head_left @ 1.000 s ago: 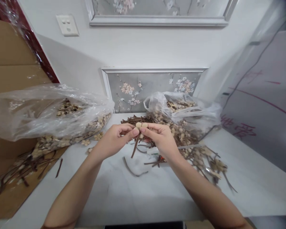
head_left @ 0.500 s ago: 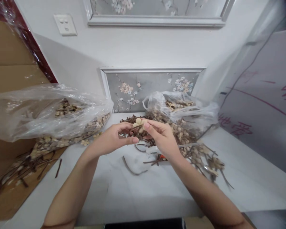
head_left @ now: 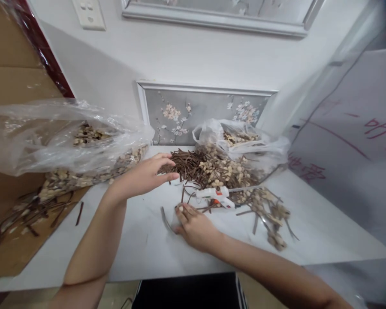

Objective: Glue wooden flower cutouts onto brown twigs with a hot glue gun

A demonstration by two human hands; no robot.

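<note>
My left hand (head_left: 148, 174) hovers over the white table, thumb and fingers apart with nothing between them, beside a pile of thin brown twigs (head_left: 186, 164). Lower down and to the right, my right hand (head_left: 196, 225) rests near the tabletop with its fingers closed. A small pale piece (head_left: 180, 209) shows at its fingertips, mostly hidden by the hand. A curved brown stem (head_left: 166, 219) lies by its thumb. Behind my right hand lies a white glue gun (head_left: 214, 194) with orange parts.
Pale dried flower pieces (head_left: 225, 171) are heaped right of the twigs, before a clear plastic bag (head_left: 238, 141). More flower stems (head_left: 276, 214) lie at right. Another large bag (head_left: 96, 154) and cardboard with twigs (head_left: 22, 253) are at left. A framed panel (head_left: 206, 88) stands behind.
My hands have parted. My right hand has moved down to the table with a pale piece; my left hand has opened and lets go of it. The view has tilted down slightly.
</note>
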